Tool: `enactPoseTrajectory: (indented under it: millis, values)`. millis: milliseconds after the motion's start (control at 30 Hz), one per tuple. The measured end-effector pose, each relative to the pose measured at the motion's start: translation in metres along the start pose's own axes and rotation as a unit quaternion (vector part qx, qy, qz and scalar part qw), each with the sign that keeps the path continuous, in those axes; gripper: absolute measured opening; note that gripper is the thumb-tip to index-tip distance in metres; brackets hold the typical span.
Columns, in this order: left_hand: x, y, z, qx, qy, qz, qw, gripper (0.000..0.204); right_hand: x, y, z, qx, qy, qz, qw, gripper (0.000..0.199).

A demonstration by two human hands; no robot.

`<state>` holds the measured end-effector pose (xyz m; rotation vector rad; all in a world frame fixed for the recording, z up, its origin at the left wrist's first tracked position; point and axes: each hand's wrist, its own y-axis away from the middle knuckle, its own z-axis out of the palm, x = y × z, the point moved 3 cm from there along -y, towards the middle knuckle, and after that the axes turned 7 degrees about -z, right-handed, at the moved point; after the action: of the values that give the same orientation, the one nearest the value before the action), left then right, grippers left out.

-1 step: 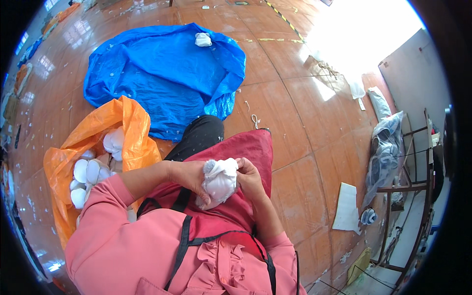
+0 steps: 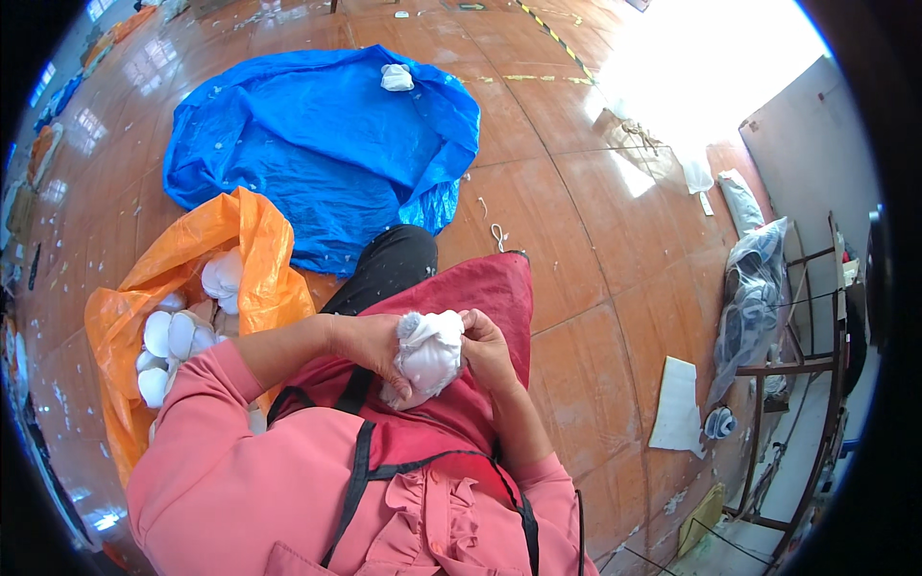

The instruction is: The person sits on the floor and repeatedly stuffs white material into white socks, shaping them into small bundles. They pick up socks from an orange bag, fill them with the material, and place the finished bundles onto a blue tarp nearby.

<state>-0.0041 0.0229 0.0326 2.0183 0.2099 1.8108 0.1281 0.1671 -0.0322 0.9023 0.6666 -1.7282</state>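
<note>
We see a blue tarp (image 2: 317, 154) spread on the floor, a white bundle (image 2: 396, 77) on it, and a metal rack (image 2: 797, 384) far right.

One blue sheet (image 2: 317, 144), one orange bag (image 2: 254, 250), two hands (image 2: 427, 350).

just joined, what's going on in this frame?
A person sits on the floor, both hands closed around a small white fabric piece over their lap. The left hand cups it from the side and the right hand pinches its upper edge. An orange bag of similar white pieces lies open on their left. One more white piece sits on a blue tarp ahead.
</note>
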Motion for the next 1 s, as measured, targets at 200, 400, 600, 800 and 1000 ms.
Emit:
enactPoseTrajectory:
  millis: [200, 400, 600, 800, 1000]
  values:
    - [-0.012, -0.003, 0.007, 0.066, 0.010, -0.037, 0.997, 0.082, 0.014, 0.004, -0.013, 0.019, 0.017, 0.033, 0.999, 0.014]
    - [-0.017, 0.001, 0.008, 0.118, 0.054, -0.007, 0.992, 0.080, 0.004, 0.006, -0.010, 0.048, 0.083, 0.072, 0.993, 0.013]
    - [-0.001, 0.003, -0.007, 0.072, 0.063, -0.004, 0.995, 0.081, -0.013, 0.005, -0.003, 0.120, 0.024, -0.026, 0.992, 0.007]
    - [0.011, -0.004, -0.005, -0.037, 0.076, 0.010, 0.996, 0.080, -0.023, -0.014, 0.010, 0.030, 0.007, -0.020, 0.999, 0.035]
    - [0.000, -0.010, 0.000, -0.077, 0.095, 0.015, 0.992, 0.082, -0.023, -0.015, 0.022, -0.148, -0.011, 0.025, 0.989, 0.053]
